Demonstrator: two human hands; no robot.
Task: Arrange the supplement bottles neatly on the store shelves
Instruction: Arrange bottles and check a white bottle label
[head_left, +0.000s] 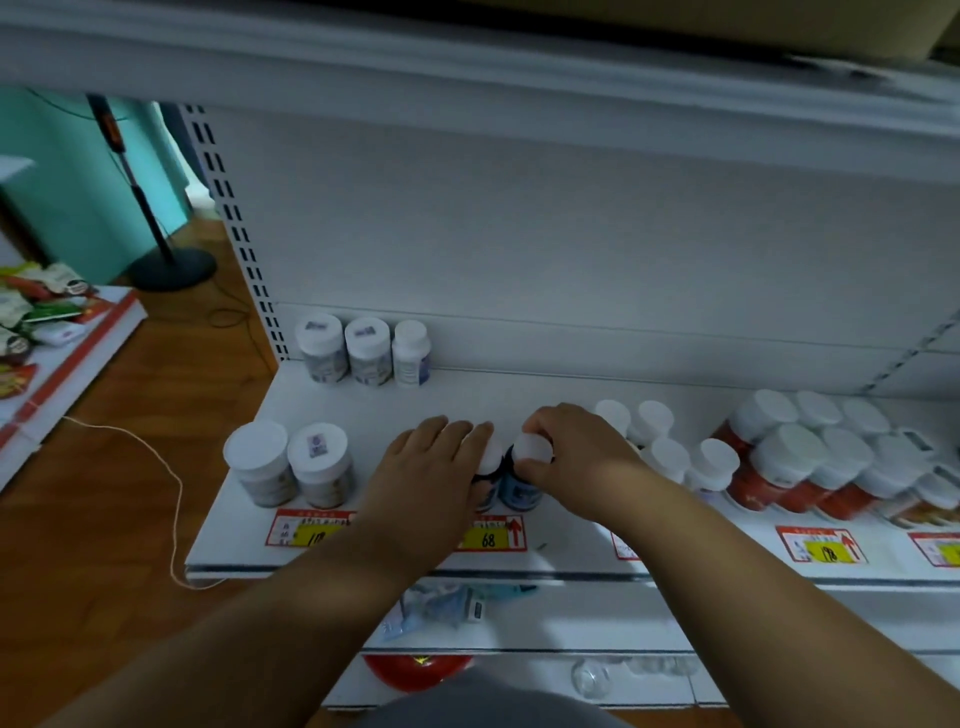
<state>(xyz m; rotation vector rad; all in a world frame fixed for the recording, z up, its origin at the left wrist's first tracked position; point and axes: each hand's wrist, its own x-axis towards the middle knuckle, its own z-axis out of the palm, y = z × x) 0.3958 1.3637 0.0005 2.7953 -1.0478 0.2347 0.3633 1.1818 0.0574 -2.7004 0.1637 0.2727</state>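
Both hands meet at the shelf's (415, 405) front centre. Left hand (434, 457) lies flat, fingers together, over one dark bottle (488, 486), apparently steadying it. Right hand (566, 447) pinches the white cap of a blue-labelled bottle (522, 491) touching it at 3 o'clock, likely closing the pair above the 68 price tag (491, 535). White-capped bottles (670, 454) crowd at 3 o'clock; two jars (291, 467) stand at 9 o'clock.
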